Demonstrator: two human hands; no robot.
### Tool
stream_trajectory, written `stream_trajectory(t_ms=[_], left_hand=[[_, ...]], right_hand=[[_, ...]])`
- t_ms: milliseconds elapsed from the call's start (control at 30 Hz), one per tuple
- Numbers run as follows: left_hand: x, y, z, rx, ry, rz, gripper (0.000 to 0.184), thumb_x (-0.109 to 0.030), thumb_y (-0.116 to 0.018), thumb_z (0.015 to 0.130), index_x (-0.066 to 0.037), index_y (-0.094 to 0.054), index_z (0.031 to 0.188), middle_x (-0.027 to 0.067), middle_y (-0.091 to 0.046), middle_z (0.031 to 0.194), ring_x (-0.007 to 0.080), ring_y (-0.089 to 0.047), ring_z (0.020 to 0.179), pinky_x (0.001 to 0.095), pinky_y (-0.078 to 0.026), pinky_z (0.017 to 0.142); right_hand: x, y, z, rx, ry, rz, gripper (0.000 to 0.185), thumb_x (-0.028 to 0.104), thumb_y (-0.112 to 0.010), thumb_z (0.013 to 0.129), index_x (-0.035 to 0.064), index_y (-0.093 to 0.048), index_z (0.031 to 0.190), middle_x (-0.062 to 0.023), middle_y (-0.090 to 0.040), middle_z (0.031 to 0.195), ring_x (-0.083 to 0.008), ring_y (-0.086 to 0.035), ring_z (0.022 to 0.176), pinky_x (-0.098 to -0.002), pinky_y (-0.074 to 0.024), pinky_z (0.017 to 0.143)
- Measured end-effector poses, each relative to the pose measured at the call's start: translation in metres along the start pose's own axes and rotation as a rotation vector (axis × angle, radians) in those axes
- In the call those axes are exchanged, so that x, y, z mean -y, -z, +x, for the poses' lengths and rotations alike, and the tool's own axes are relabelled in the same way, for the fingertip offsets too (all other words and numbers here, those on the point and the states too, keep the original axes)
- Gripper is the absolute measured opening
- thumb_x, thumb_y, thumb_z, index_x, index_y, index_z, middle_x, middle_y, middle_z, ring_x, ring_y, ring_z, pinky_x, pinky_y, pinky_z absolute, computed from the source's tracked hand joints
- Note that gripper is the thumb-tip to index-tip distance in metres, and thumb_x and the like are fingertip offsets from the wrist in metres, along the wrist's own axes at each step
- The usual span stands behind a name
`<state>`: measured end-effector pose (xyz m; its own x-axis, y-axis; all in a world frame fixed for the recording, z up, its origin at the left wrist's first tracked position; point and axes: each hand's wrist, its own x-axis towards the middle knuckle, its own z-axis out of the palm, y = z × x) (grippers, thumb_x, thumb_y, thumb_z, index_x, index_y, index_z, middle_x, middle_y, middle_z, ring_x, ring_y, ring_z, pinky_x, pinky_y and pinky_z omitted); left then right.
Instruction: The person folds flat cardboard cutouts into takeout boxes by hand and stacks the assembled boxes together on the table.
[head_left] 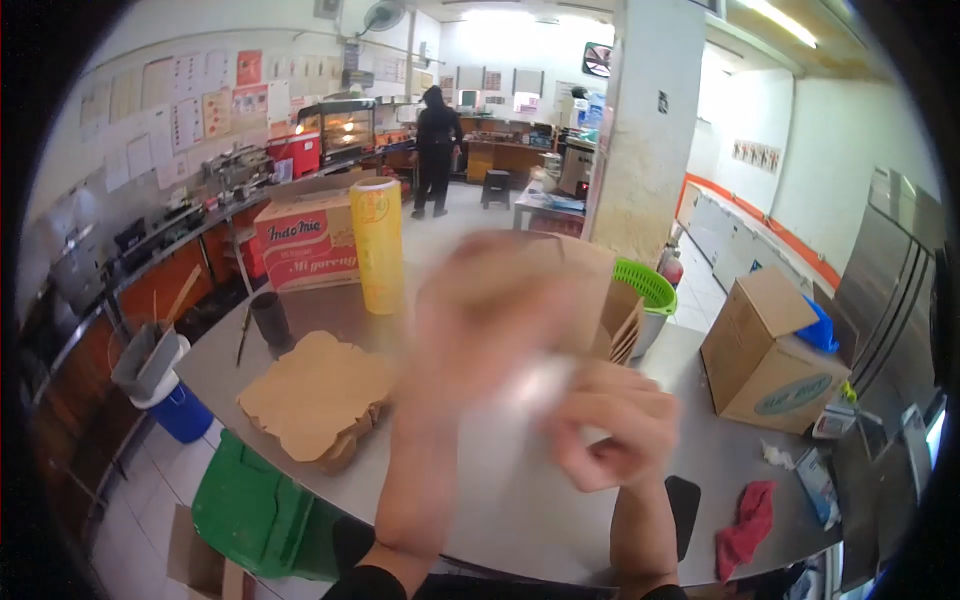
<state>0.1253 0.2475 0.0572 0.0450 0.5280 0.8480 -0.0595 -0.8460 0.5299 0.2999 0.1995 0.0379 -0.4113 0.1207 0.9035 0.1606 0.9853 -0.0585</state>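
Observation:
My left hand [480, 320] is raised over the middle of the steel table [500, 500], close to the camera and smeared by motion. Its fingers cannot be made out, nor whether they hold anything. Lower and to its right, my right hand [620, 420] has its fingers curled in; whatever may be inside them is hidden. A pale blur lies between the two hands. Behind them stand brown cardboard pieces [622, 325], partly covered by my left hand. To the left, a stack of flat brown cardboard shapes with scalloped edges [315, 390] lies on the table.
A yellow roll [378, 250] stands beside an Indomie carton [305, 240]. Nearby is a dark cup [269, 320]. On the right are a cardboard box [770, 350], a red cloth [745, 530] and a green basket [645, 283]. A green bin [250, 505] stands below; a person [436, 150] is farther back.

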Motion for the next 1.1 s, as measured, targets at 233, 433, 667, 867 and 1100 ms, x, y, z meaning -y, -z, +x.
stream_trajectory(t_ms=[233, 433, 667, 867, 1100], left_hand=[[0.007, 0.018, 0.007, 0.383, 0.073, -0.021, 0.044, -0.007, -0.075, 0.089, -0.002, -0.055, 0.128, 0.0044, -0.060, 0.124, 0.0115, -0.057, 0.115, 0.0275, -0.046, 0.098], [0.000, 0.017, 0.000, 0.630, -0.090, -0.197, 0.054, -0.009, -0.082, 0.084, -0.001, -0.058, 0.132, 0.0079, -0.062, 0.129, 0.0124, -0.060, 0.115, 0.0278, -0.049, 0.098], [-0.006, 0.017, 0.002, 0.680, -0.073, 0.248, 0.018, -0.010, -0.088, 0.077, -0.002, -0.076, 0.088, 0.0074, -0.075, 0.085, 0.0152, -0.073, 0.084, 0.0276, -0.058, 0.072], [0.006, -0.012, -0.007, 0.469, -0.163, 0.236, 0.013, -0.007, -0.087, 0.076, -0.003, -0.076, 0.082, 0.0090, -0.076, 0.089, 0.0219, -0.074, 0.088, 0.0337, -0.057, 0.084], [0.053, -0.026, 0.004, 0.187, -0.001, -0.406, 0.110, -0.050, -0.092, 0.067, 0.000, -0.038, 0.149, 0.0140, -0.046, 0.151, 0.0247, -0.042, 0.141, 0.0419, -0.034, 0.115]], right_hand=[[0.005, 0.015, 0.023, -0.325, -0.164, -0.461, 0.071, 0.006, -0.086, 0.068, -0.0001, -0.059, 0.133, -0.0172, -0.068, 0.123, -0.0312, -0.062, 0.122, -0.0419, -0.0496, 0.103], [-0.017, 0.027, 0.008, 0.070, -0.107, -0.420, 0.076, 0.004, -0.085, 0.067, 0.0073, -0.060, 0.138, -0.0162, -0.062, 0.137, -0.0376, -0.057, 0.130, -0.0477, -0.0442, 0.111], [-0.008, 0.047, 0.008, 0.145, -0.271, -0.388, 0.103, 0.016, -0.090, 0.059, 0.0104, -0.044, 0.151, -0.0224, -0.036, 0.156, -0.0433, -0.035, 0.144, -0.0487, -0.0314, 0.117], [-0.024, 0.055, -0.001, 0.079, -0.304, -0.407, 0.093, 0.016, -0.090, 0.060, 0.0037, -0.047, 0.142, -0.0191, -0.053, 0.133, -0.0391, -0.051, 0.125, -0.0460, -0.0409, 0.107], [-0.030, 0.066, -0.024, -0.262, -0.453, 0.316, 0.087, 0.020, -0.090, 0.072, 0.0012, -0.041, 0.142, -0.0123, -0.054, 0.133, -0.0230, -0.053, 0.124, -0.0376, -0.0448, 0.104]])
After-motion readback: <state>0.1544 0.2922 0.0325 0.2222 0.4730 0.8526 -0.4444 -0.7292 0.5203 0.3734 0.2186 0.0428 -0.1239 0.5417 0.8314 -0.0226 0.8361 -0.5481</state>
